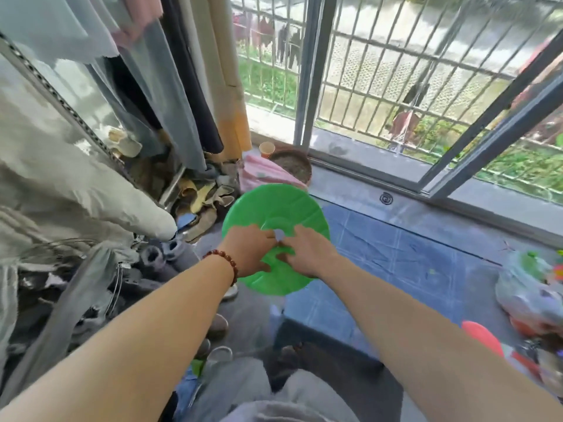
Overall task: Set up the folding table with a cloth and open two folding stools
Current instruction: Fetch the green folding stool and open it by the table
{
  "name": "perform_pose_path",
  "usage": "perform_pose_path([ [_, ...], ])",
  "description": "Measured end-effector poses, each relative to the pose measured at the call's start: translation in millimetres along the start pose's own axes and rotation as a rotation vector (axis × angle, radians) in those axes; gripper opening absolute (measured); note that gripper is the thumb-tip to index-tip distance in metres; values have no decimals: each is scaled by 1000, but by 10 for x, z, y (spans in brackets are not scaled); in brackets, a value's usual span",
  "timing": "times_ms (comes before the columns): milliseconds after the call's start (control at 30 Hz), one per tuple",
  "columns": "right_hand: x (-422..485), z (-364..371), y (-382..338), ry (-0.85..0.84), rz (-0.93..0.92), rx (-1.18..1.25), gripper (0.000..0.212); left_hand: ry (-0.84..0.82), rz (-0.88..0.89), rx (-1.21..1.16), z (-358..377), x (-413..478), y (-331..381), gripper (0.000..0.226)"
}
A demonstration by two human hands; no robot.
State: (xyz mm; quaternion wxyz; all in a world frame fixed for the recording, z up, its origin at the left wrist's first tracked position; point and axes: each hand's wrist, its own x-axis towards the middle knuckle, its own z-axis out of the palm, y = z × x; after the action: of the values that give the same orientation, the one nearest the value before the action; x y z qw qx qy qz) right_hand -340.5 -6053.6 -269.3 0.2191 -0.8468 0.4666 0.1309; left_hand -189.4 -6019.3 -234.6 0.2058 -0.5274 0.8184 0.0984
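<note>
Barred window (pixel 396 71) fills the view from 12 round to 2 o'clock, with a rack of hanging clothes (pixel 137 71) taking 9 to 11. Down at 4 o'clock a blue cloth (pixel 396 263) lies spread flat over a low surface, creased, its near corner hanging over a dark edge.

And dead centre, there it is: the green stool (pixel 274 205), collapsed to a flat round disc, held up off the floor and tilted towards the camera. Its near rim overlaps the cloth's left edge from this angle.

A bulging plastic bag (pixel 524 287) sits on the cloth at 3 o'clock.

Now the hands. Both arms reach forward and meet at the disc's middle, right beside its small centre hole. The left hand (pixel 248 254) comes in from 7 o'clock, fingers curled onto the green plastic at the hole's left. The right hand (pixel 307 254) comes in from 5 o'clock, fingers bent and clamped on the disc just right of the hole. The stool spreads out beyond both hands, most of it at their 12 o'clock.

A brown bead bracelet (pixel 225 263) rings the left wrist. A paper cup (pixel 267 149) stands at the stool's 12 o'clock.
</note>
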Motion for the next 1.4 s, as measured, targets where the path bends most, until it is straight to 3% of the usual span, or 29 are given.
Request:
perform_pose_path([
  [400,877,-277,80,-27,-42,42,49,-89,-12,18,-81,664,-711,57],
  [933,2087,-350,-149,-104,217,131,46,-94,215,-23,181,1510,-1959,61],
  [1400,2700,165,226,-188,255,94,38,-117,311,-42,815,2236,-2119,60],
])
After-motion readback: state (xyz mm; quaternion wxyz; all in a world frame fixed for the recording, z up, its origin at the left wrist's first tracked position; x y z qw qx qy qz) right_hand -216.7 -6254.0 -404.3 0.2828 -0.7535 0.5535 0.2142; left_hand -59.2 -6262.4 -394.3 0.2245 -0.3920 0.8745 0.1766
